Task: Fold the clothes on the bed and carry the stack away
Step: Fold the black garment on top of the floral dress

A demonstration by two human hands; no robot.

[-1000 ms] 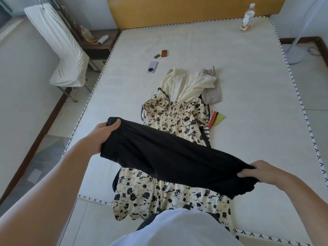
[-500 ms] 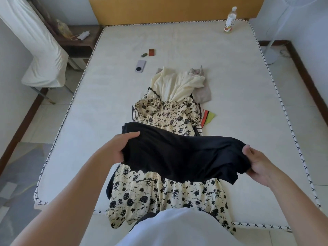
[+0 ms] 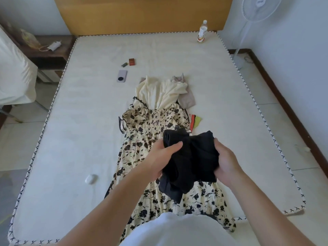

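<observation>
Both hands grip a bunched black fabric garment (image 3: 190, 160) from opposite sides: the left hand (image 3: 159, 160) has its fingers curled into the cloth with the thumb laid across the top, and the right hand (image 3: 226, 166) clutches the other edge. The garment is held gathered between them, its lower folds hanging above the skirt of a long cream dress with black flower print (image 3: 150, 157), which lies flat along the middle of the white mattress (image 3: 230, 107). Just beyond the dress's top lies a plain cream garment (image 3: 159, 93), with a beige cloth (image 3: 187, 100) beside it. Far past the dress, near the wooden headboard (image 3: 142, 15), stands a clear plastic bottle (image 3: 202, 31). Left of the dress's hem rests a small white oval case (image 3: 91, 179).
</observation>
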